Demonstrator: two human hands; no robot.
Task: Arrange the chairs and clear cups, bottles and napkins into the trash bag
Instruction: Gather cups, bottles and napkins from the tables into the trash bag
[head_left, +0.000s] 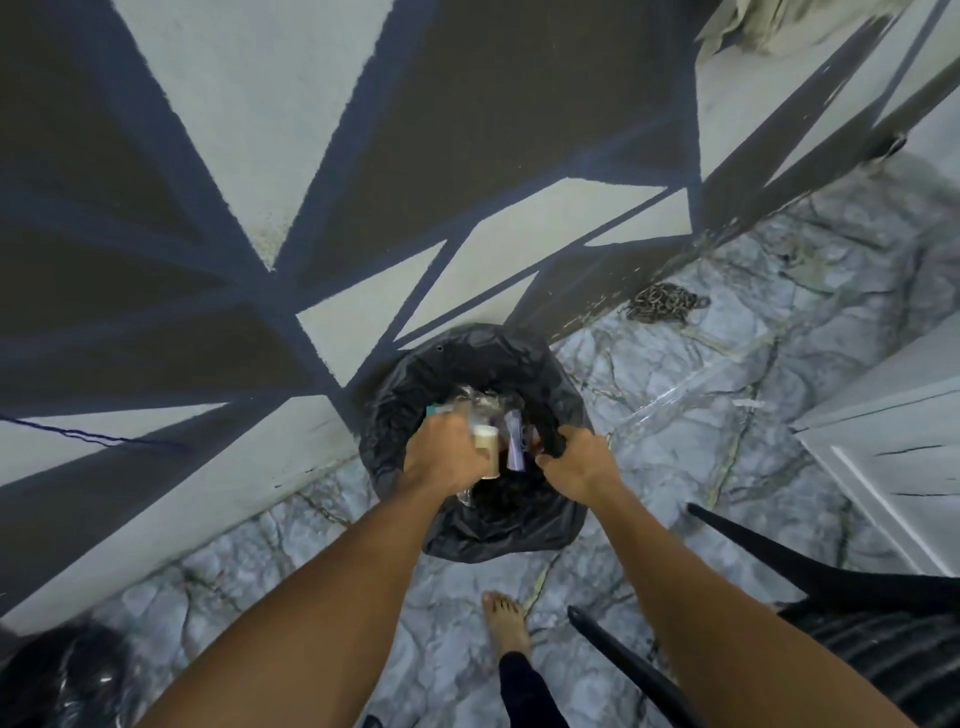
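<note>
Spillage risk; left hand clutches cup above trash bag; right hand grips its rim; slipped rim could collapse the mouth.

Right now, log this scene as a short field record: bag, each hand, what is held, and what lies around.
trash bag: black, open, on the marble floor against the painted wall
left hand: over the bag's mouth, grips a cream cup and clear plastic
right hand: fingers pinch the bag's rim
purple item: between the hands; held or already in the bag, cannot tell
chair: black, lower right, apart from the bag
chain: heaped on the floor by the wall
</note>
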